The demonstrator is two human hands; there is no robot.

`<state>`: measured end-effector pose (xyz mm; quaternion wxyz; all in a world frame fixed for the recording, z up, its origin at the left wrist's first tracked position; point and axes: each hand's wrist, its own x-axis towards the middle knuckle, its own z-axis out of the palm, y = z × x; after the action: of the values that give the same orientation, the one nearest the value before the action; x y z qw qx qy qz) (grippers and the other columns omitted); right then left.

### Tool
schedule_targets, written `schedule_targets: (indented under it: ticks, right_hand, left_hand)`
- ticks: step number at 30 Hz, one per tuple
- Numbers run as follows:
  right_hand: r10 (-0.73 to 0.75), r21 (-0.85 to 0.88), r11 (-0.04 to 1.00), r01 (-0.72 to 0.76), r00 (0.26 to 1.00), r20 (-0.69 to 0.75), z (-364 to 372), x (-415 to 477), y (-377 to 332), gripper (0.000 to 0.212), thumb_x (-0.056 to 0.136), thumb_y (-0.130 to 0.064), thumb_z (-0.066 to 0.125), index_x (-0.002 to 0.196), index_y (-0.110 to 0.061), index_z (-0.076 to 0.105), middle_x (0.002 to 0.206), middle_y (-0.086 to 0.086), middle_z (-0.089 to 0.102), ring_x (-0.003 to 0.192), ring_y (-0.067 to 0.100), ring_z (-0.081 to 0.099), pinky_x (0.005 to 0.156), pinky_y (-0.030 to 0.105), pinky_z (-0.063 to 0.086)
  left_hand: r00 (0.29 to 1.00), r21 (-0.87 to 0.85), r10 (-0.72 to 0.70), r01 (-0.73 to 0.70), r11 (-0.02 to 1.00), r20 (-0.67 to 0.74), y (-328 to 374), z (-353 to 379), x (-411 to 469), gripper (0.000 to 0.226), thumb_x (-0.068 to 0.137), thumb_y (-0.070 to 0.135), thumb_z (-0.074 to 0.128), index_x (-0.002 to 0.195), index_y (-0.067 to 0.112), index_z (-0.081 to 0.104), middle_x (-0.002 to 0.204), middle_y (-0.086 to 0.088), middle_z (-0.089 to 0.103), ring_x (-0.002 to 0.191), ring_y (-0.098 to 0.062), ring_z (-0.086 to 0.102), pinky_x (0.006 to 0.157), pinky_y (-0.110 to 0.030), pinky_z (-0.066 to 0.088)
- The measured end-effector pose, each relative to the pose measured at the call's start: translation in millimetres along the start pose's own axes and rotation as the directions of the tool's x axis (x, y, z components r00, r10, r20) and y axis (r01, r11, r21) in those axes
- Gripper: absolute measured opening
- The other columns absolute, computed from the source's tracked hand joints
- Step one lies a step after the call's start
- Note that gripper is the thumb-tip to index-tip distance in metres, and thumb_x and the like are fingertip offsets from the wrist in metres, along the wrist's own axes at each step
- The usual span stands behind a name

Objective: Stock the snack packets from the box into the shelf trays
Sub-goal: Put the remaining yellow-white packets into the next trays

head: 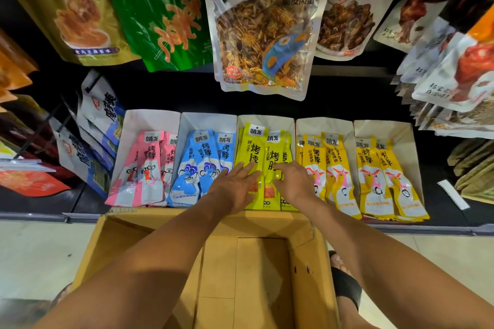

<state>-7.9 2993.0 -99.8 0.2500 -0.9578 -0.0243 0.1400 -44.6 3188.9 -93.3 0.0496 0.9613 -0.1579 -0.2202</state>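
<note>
Nearest, the box [213,262] stands open on the floor against the front edge of the shelf [401,224]; what shows of its bottom is bare cardboard, with no packets visible, though both forearms cover part of it. A sandalled foot [344,280] rests just right of the box.

Past the box, 5 trays sit side by side along the shelf's front edge. The left hand [235,187] lies flat, fingers spread and extended, on the yellow-green packets [254,152] in the middle tray [267,120], near that tray's left wall. The right hand [294,181] rests on the same stack toward its right side, fingers loosely curled down against the packets. Neither hand is clamped on anything; both seem to press or square the stack, so the step looks like tidying after placing.

The packets are long, slim, glossy pouches, probably light, soft and slippery, apt to slide over each other and fan out. Gripping a bunch across the middle, or steadying by the long edges, should keep them aligned.

To the left are the blue packets [203,163] and pink packets [147,165] in their trays; to the right, 2 trays of orange-yellow packets [334,168], all lying overlapped with tops toward the back.

Farthest, large bags [264,21] hang above the shelf's rear.
</note>
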Motion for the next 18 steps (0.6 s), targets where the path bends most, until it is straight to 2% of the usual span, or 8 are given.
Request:
schedule_targets:
  ticks: [3, 6, 8, 11, 13, 15, 18]
  right_hand:
    - [0.064, 0.211, 0.975, -0.066, 0.998, 0.017, -3, 5, -4, 0.043, 0.087, -0.012, 0.071, 0.129, -0.020, 0.067, 0.135, 0.014, 0.057, 0.112, 0.029, 0.063, 0.093, 0.034, 0.051]
    - [0.065, 0.210, 0.975, -0.067, 0.998, 0.017, -17, 11, 2, 0.043, 0.089, -0.007, 0.069, 0.132, -0.013, 0.066, 0.138, 0.014, 0.059, 0.119, 0.030, 0.061, 0.095, 0.032, 0.049]
    - [0.055, 0.127, 0.990, -0.063, 0.997, 0.062, -28, 11, 14, 0.044, 0.090, -0.004, 0.066, 0.134, -0.008, 0.063, 0.141, 0.015, 0.057, 0.129, 0.030, 0.054, 0.103, 0.034, 0.045]
    - [0.003, -0.117, 0.993, 0.011, 0.993, 0.118, -36, 6, 31, 0.051, 0.085, 0.000, 0.063, 0.136, -0.010, 0.061, 0.145, 0.016, 0.045, 0.132, 0.031, 0.048, 0.106, 0.034, 0.044]
    - [-0.062, -0.265, 0.961, 0.082, 0.995, 0.081, -34, 0, 30, 0.052, 0.086, -0.009, 0.064, 0.137, -0.012, 0.059, 0.151, 0.012, 0.037, 0.132, 0.033, 0.047, 0.105, 0.040, 0.046]
    - [-0.152, -0.363, 0.918, 0.159, 0.987, 0.046, -30, -9, 22, 0.055, 0.091, -0.027, 0.060, 0.144, -0.019, 0.051, 0.153, 0.009, 0.036, 0.131, 0.034, 0.044, 0.103, 0.043, 0.046]
    - [-0.181, -0.430, 0.876, 0.218, 0.975, 0.126, -21, -17, 12, 0.061, 0.098, -0.054, 0.047, 0.153, -0.030, 0.037, 0.157, 0.006, 0.032, 0.135, 0.034, 0.038, 0.108, 0.044, 0.041]
  left_hand:
    - [1.000, -0.002, -0.028, 0.028, 1.000, -0.005, 2, -1, -2, 0.071, 0.107, 0.050, 0.038, 0.164, 0.031, 0.001, 0.171, 0.007, -0.017, 0.159, -0.021, -0.010, 0.127, -0.056, 0.007]
    - [0.998, -0.023, -0.051, 0.050, 0.998, -0.033, -2, 1, -6, 0.070, 0.107, 0.051, 0.036, 0.164, 0.033, -0.001, 0.171, 0.007, -0.017, 0.159, -0.021, -0.010, 0.126, -0.057, 0.003]
    - [0.998, -0.007, -0.055, 0.055, 0.998, -0.031, -4, 2, -8, 0.070, 0.107, 0.052, 0.035, 0.164, 0.035, -0.003, 0.170, 0.008, -0.019, 0.159, -0.020, -0.011, 0.126, -0.059, -0.001]
    - [0.998, 0.042, -0.063, 0.064, 0.997, -0.022, -5, -1, -5, 0.070, 0.107, 0.055, 0.034, 0.163, 0.037, -0.004, 0.169, 0.003, -0.023, 0.158, -0.022, -0.014, 0.126, -0.061, -0.002]
    - [0.997, 0.053, -0.070, 0.071, 0.996, -0.008, -6, -2, -4, 0.072, 0.106, 0.056, 0.034, 0.163, 0.038, -0.007, 0.169, -0.001, -0.025, 0.158, -0.023, -0.015, 0.126, -0.060, -0.001]
    - [0.998, 0.057, -0.062, 0.062, 0.996, -0.006, -9, -1, -3, 0.073, 0.106, 0.057, 0.034, 0.163, 0.037, -0.009, 0.169, -0.003, -0.024, 0.158, -0.024, -0.012, 0.127, -0.058, 0.000]
    - [0.999, 0.079, -0.026, 0.030, 0.996, -0.046, -14, 1, -3, 0.076, 0.105, 0.060, 0.034, 0.164, 0.033, -0.007, 0.171, -0.003, -0.019, 0.159, -0.024, -0.004, 0.127, -0.052, 0.002]
